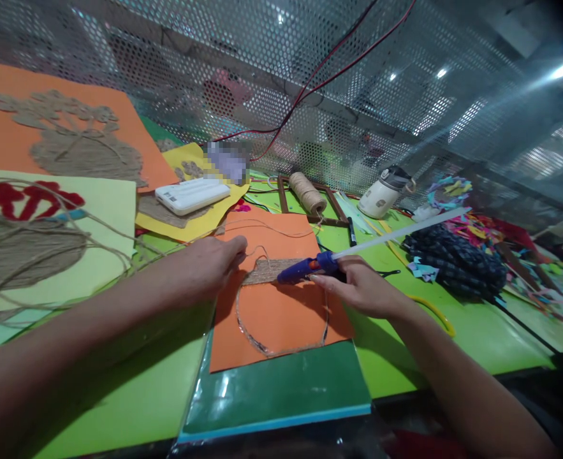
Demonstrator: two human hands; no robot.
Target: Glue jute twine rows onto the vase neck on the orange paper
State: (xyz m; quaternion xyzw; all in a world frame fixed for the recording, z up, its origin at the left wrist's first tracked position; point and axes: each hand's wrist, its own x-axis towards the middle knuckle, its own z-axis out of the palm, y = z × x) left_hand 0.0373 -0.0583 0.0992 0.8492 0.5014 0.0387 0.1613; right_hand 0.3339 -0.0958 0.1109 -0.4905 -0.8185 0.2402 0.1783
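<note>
An orange sheet point(281, 319) lies on a dark green pad point(281, 389). A band of jute twine rows point(258, 274) crosses its upper part, above a rounded outline of twine. My right hand point(365, 287) grips a blue glue gun point(294, 270), a long whitish glue stick point(396, 233) jutting from its back end. The gun's nozzle meets the twine band, though exact contact is hard to make out. At the sheet's left edge, my left hand point(219, 261) is closed in a pinch on a strand of twine point(258, 250) that loops toward the band.
A white power bank point(192, 195) rests on a yellow sheet at left. Finished twine vase pictures point(87, 153) lie farther left. Behind are a twine spool point(307, 192), a brown frame point(337, 204) and a white bottle point(384, 192). Dark cloth point(453, 261) and colourful scraps crowd the right.
</note>
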